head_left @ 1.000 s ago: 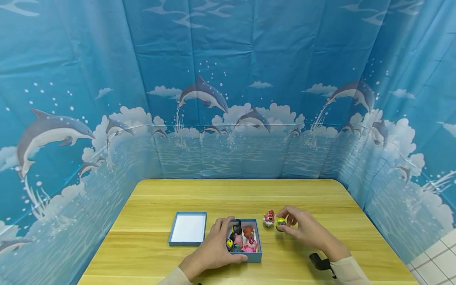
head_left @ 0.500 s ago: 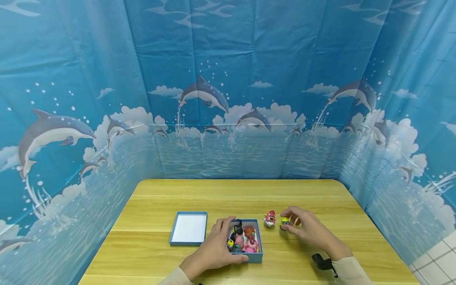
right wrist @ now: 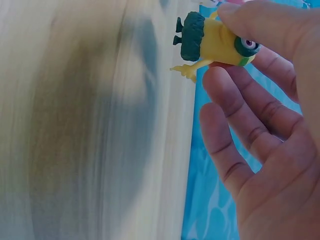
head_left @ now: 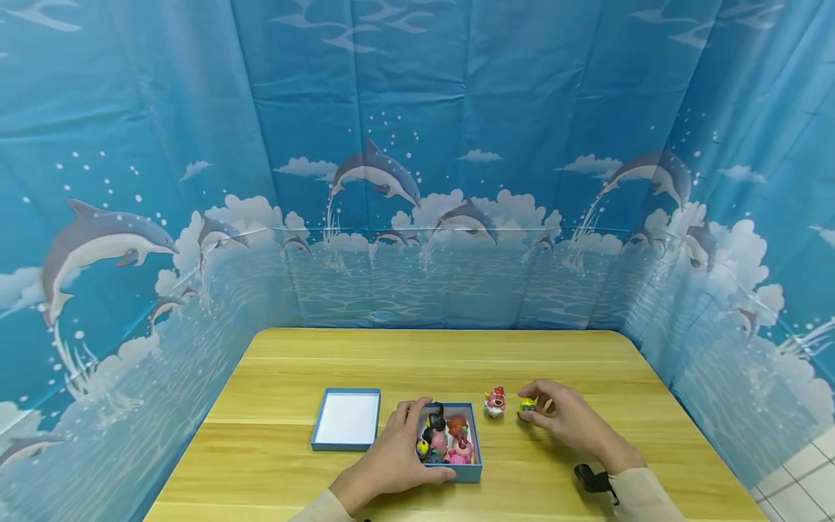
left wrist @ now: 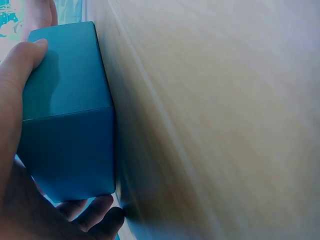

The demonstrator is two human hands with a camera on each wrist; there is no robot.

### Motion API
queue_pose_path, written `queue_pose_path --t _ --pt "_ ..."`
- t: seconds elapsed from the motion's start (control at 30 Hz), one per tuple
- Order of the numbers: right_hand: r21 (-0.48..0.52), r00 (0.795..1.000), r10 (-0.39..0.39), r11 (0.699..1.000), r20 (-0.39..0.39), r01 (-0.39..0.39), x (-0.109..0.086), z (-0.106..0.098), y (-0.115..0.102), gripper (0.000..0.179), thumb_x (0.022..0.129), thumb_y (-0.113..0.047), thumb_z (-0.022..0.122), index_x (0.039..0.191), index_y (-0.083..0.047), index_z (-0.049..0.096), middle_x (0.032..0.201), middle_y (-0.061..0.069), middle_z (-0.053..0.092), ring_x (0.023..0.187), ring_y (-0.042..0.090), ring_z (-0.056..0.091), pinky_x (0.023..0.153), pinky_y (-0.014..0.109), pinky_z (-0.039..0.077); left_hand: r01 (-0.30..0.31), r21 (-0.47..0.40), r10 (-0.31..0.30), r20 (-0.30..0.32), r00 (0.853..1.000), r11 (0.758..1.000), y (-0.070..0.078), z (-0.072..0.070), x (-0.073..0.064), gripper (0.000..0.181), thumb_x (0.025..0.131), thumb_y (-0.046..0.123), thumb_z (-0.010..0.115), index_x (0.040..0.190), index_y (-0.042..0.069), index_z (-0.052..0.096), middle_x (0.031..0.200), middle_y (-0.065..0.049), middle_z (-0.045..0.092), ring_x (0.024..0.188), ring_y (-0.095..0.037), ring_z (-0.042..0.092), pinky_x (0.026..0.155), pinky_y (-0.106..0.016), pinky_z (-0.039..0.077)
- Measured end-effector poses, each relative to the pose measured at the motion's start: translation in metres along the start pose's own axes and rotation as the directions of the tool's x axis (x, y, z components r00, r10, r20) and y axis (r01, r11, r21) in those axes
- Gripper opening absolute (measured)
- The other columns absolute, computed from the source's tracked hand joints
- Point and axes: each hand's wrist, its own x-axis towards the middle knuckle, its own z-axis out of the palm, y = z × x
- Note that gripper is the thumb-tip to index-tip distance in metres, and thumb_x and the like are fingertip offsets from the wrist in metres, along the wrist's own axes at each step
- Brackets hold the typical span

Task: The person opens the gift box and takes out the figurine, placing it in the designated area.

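My left hand (head_left: 399,451) grips a blue box (head_left: 467,474) by its left side, thumb along the near wall and fingers at the far one. Its wall also shows in the left wrist view, thumb on the blue box (left wrist: 72,75). Several small figurines fill it, among them a pink bear (head_left: 459,454) and a reddish-brown figure (head_left: 458,428). On the right, my right hand (head_left: 567,419) pinches a yellow minion figurine (right wrist: 218,42) between thumb and fingers, its feet toward the table. Left of that hand stands a pink bear figurine with a red top (head_left: 495,402).
A blue box lid (head_left: 346,418) with a white inside lies face up on the wooden table (head_left: 424,355), left of the box. A black strap piece (head_left: 592,480) sits at my right wrist. Blue dolphin-print curtains (head_left: 417,283) surround the table.
My right hand has moved a little to the right with the minion figurine, widening the gap to the bear figurine with the red top. The left hand stays on the box.
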Motion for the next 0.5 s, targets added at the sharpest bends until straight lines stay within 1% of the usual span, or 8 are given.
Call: queue_pose_path --t 0.2,0.5 --pt "0.006 1.000 0.010 1.000 0.004 -0.010 -0.0004 0.0015 0.0040 0.030 0.107 -0.022 0.088 0.133 -0.009 0.079 0.126 0.002 0.082 0.095 0.000 0.067 0.080 0.026 0.061 0.003 0.003 -0.003 0.002 1.000 1.000 0.0003 -0.0006 -0.0007 0.135 0.083 0.091 0.086 0.185 0.028 0.025 0.174 -0.011 0.047 0.150 -0.035 0.059 0.108 -0.063 0.064" --pt "0.023 0.999 0.032 0.999 0.009 -0.032 0.0004 0.0042 0.0064 0.029 0.106 -0.019 0.088 0.132 -0.010 0.079 0.126 0.002 0.082 0.094 0.002 0.067 0.080 0.026 0.061 -0.001 -0.017 0.001 0.005 1.000 1.000 0.0061 -0.0039 -0.0048 0.133 0.084 0.084 0.091 0.185 0.029 0.025 0.173 -0.012 0.047 0.150 -0.035 0.058 0.108 -0.065 0.063"
